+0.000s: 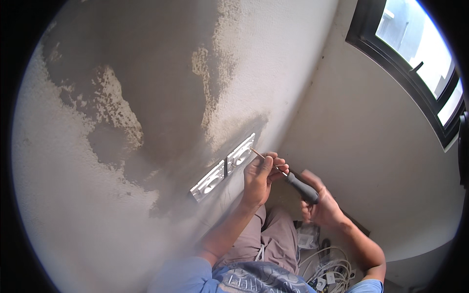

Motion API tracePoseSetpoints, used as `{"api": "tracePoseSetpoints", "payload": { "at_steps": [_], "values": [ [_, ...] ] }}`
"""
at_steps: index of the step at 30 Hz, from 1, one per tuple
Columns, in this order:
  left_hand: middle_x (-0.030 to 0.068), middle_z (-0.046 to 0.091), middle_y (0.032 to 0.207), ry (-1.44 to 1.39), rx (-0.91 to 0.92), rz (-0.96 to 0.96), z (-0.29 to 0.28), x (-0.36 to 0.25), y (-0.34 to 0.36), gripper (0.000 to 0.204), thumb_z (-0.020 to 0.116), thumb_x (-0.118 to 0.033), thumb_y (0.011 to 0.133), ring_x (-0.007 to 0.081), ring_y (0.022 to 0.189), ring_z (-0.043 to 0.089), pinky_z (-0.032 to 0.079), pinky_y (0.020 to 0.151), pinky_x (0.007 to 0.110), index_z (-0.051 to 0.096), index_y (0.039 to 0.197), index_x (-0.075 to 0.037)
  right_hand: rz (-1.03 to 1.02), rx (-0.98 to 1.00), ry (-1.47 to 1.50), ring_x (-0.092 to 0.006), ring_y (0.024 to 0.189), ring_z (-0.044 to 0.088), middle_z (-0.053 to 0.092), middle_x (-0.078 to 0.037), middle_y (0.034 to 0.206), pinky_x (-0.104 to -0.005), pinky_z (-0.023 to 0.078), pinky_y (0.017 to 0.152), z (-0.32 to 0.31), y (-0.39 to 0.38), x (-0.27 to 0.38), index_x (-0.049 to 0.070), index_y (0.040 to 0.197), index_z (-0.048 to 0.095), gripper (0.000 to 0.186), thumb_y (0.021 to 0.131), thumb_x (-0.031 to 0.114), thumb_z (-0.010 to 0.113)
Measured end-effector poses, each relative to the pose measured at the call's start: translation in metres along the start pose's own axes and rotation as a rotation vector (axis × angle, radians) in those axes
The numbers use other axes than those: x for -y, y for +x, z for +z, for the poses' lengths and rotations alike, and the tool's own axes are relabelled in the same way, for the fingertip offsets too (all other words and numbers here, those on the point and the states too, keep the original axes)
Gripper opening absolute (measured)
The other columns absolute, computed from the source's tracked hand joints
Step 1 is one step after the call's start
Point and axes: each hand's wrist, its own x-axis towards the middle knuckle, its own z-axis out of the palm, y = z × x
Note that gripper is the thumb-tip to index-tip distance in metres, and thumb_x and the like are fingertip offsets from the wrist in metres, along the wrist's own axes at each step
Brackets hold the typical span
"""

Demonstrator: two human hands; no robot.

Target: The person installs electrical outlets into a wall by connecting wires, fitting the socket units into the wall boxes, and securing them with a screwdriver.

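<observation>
Two white rectangular fixture plates, a left one [208, 180] and a right one [240, 154], sit in a row on the patched wall. A thin brass-coloured screw [257, 152] sticks out from the right plate. My left hand [259, 178] is beside that plate, fingers closed round the screwdriver's shaft by the screw. The screwdriver [301, 186] has a dark handle angled down to the right. My right hand [323, 206] is at the handle's end, thumb and fingers around it but smeared by motion, so I cannot tell how firmly they grip.
A rough wall [107, 205] with grey patches meets a smoother wall [376, 166] holding a black-framed window [364, 31] at upper right. Below are my bent legs [276, 234] and, to their right on the floor, coiled white cables [342, 266], small fittings and a plastic packet [307, 238].
</observation>
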Motion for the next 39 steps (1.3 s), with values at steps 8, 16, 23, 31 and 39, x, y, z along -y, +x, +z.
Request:
{"api": "tracePoseSetpoints", "payload": {
  "at_steps": [8, 16, 23, 31, 39],
  "values": [
    [0.0121, 0.072, 0.104, -0.086, 0.033, -0.057, 0.006, -0.005, -0.002, 0.024, 0.049, -0.019, 0.105, 0.0222, 0.095, 0.072, 0.061, 0.085, 0.036, 0.060, 0.118, -0.003, -0.289, 0.110, -0.535, -0.0122, 0.055, 0.052, 0.054, -0.004, 0.080, -0.0280, 0.049, 0.048, -0.003, 0.022, 0.000, 0.013, 0.151, 0.036, 0.062, 0.096, 0.030, 0.060],
    [0.0124, 0.071, 0.105, -0.027, -0.070, 0.000, 0.012, -0.002, 0.000, 0.024, 0.049, -0.020, 0.105, 0.0226, 0.095, 0.072, 0.062, 0.084, 0.036, 0.061, 0.116, -0.003, -0.802, -0.063, -1.446, -0.0181, 0.059, 0.051, 0.055, -0.009, 0.081, -0.0314, 0.045, 0.050, 0.000, 0.022, 0.024, 0.012, 0.149, 0.039, 0.069, 0.089, 0.024, 0.071],
    [0.0123, 0.071, 0.106, -0.033, -0.030, -0.049, 0.004, -0.005, -0.003, 0.024, 0.048, -0.020, 0.105, 0.0220, 0.095, 0.072, 0.062, 0.084, 0.036, 0.061, 0.116, -0.003, 0.231, 0.030, 0.296, -0.0044, 0.054, 0.038, 0.046, 0.001, 0.077, -0.0182, 0.032, 0.042, 0.009, 0.003, 0.006, 0.015, 0.149, 0.035, 0.068, 0.095, 0.047, 0.062],
    [0.0136, 0.069, 0.111, -0.017, -0.052, 0.007, 0.009, -0.007, 0.002, 0.028, 0.048, -0.022, 0.105, 0.0222, 0.101, 0.069, 0.059, 0.090, 0.036, 0.056, 0.122, -0.001, -0.736, -0.050, -1.772, -0.0241, 0.068, 0.052, 0.045, -0.008, 0.077, -0.0377, 0.048, 0.062, -0.003, 0.013, 0.028, 0.016, 0.150, 0.043, 0.074, 0.079, 0.000, 0.061],
    [0.0110, 0.069, 0.114, 0.006, -0.035, -0.015, 0.003, -0.008, -0.001, 0.026, 0.051, -0.018, 0.103, 0.0211, 0.104, 0.069, 0.058, 0.095, 0.036, 0.058, 0.122, -0.001, -0.078, -0.082, 0.091, -0.0073, 0.070, 0.058, 0.055, -0.005, 0.087, -0.0224, 0.049, 0.061, -0.004, -0.007, -0.019, 0.003, 0.148, 0.031, 0.060, 0.101, 0.027, 0.058]
  ]
}}
